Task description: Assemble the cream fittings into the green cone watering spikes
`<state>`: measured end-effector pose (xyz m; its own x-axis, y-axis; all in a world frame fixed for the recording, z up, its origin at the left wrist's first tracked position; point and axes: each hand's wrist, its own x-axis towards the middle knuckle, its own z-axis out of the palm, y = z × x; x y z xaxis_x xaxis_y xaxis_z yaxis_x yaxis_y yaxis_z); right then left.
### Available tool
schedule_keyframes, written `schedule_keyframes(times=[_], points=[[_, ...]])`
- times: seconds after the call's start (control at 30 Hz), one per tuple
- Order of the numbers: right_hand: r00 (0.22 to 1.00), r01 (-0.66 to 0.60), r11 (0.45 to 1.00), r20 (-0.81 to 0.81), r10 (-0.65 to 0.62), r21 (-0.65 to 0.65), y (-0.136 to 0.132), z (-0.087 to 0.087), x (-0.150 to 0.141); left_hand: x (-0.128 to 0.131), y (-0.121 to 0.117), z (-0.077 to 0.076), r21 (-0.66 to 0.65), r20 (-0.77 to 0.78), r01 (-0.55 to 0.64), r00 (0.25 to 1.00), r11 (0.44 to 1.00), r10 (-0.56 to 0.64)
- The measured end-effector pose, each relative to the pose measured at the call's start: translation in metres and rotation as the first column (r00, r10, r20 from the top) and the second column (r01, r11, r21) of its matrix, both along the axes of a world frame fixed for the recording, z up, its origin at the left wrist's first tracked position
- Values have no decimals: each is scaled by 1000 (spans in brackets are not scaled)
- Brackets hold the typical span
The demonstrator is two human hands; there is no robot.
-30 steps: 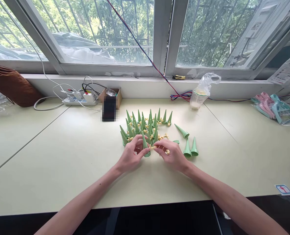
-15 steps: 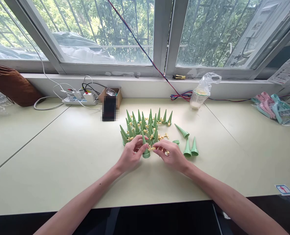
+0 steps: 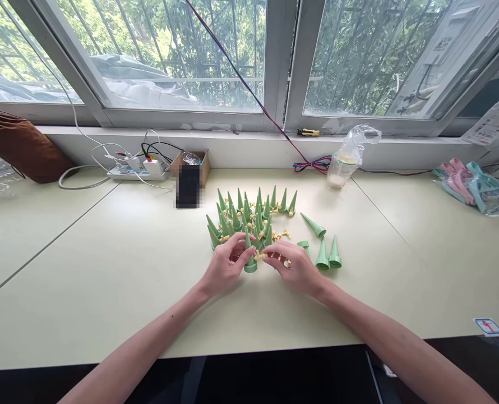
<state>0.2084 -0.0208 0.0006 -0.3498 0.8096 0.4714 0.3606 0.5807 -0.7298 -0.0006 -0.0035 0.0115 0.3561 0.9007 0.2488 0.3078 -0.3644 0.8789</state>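
My left hand (image 3: 225, 267) pinches a green plastic cone (image 3: 249, 255), held upright just above the pale table (image 3: 106, 269). My right hand (image 3: 294, 266) pinches a small yellow fitting (image 3: 261, 255) against the cone's side near its base. Right behind both hands stands a cluster of several green cones with yellow fittings (image 3: 249, 216). Two bare green cones (image 3: 328, 255) stand to the right of my right hand, and another cone (image 3: 313, 224) lies on its side behind them.
A power strip with cables (image 3: 138, 168), a small cardboard box (image 3: 193, 163) and a blurred dark object stand at the back left. A bagged jar (image 3: 342, 165) sits at the back right, packaged pink and blue items (image 3: 472, 188) far right, a brown cloth (image 3: 20, 146) far left.
Both hands have stayed in place. The cone in my left hand has shifted slightly lower and to the left, with the yellow fitting still held at its side.
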Motion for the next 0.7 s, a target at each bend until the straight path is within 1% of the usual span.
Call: schedule_keyframes(times=[0.37,0.7], points=[[1000,3,1000,21,-3,-20,-1,2,-1,0,-1,0,19,-17,0,1000,1000,0],[999,0,1000,37,1,-27,0,-1,-1,2,-2,4,26,20,-6,1000,1000,6]])
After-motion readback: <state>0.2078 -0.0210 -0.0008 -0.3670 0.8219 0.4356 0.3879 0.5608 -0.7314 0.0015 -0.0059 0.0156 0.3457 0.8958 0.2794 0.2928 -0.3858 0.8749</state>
